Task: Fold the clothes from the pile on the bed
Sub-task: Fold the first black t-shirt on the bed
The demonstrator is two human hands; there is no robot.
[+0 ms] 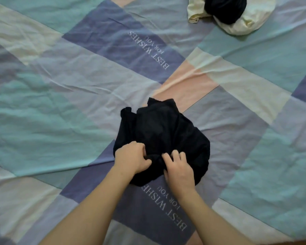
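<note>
A crumpled black garment (pixel 166 131) lies bunched on the bed in the lower middle of the head view. My left hand (pixel 131 159) grips its near left part, fingers curled into the cloth. My right hand (pixel 178 169) pinches the fabric just to the right of it, fingertips dug into a fold. The two hands sit close together at the garment's near edge. At the far right top lies the pile (pixel 237 16): a cream garment with a dark one (pixel 226 7) on top of it.
The bed is covered by a patchwork sheet (pixel 69 103) in teal, lilac, cream and pink, printed with "BEST WISHES FOR YOU". Wide flat sheet stretches to the left and right of the black garment. A dark strip shows at the left edge.
</note>
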